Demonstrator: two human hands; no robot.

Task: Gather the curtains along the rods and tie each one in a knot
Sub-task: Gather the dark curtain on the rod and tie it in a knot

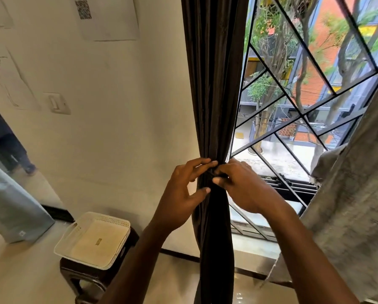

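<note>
A dark brown curtain (pixel 213 73) hangs bunched into a narrow column at the window's left edge. At its waist my left hand (pixel 181 194) pinches the cloth from the left, fingertips on the cinched spot. My right hand (pixel 243 185) grips the same spot from the right, its fingers curled into the folds. Below the hands the curtain falls straight down to the floor. A grey curtain (pixel 354 194) hangs at the right side of the window. No rod is in view.
The barred window (pixel 304 88) fills the upper right. A white basket (pixel 93 240) sits on a dark wooden stool (pixel 73 275) to the lower left. The white wall (pixel 117 128) carries papers and a switch. A person's legs stand in a doorway at far left.
</note>
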